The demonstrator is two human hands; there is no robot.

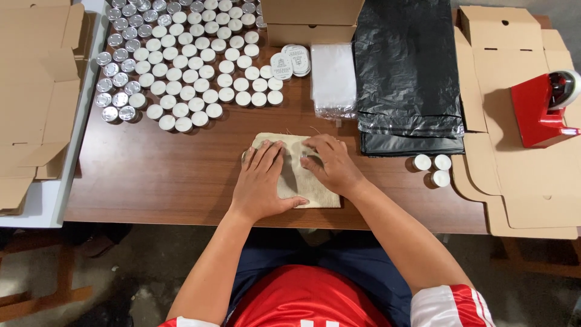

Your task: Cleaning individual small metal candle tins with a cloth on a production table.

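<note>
Lots crowding the pouch (pixel 296 172) here. At 11 o'clock from it there's a big field of small round tins (pixel 181 60), white tops mostly, silver ones along the left edge. At 12 sits a cardboard box (pixel 310 21) with a few round labels (pixel 290 60) and a stack of clear bags (pixel 333 79) just below it. At 1 to 2 o'clock is a pile of black plastic bags (pixel 408 72), its near edge close to the right hand. Three more tins (pixel 433 166) stand at 3 o'clock, and past them flat cardboard (pixel 520 151) with a red tape dispenser (pixel 541 106) on top. More flat cartons (pixel 36 91) lie far left.

The pouch is beige cloth, lying flat near the front edge of the desk (pixel 169 175), long axis running 12 to 6, tilted a bit toward 5.

Left hand (pixel 263 181) lies flat on it, fingers spread, thumb along the bottom edge. Right hand (pixel 330 163) presses the upper right part, fingers curled loosely, not pinching anything I can see.

Desk is dark brown wood; concrete floor below.
</note>
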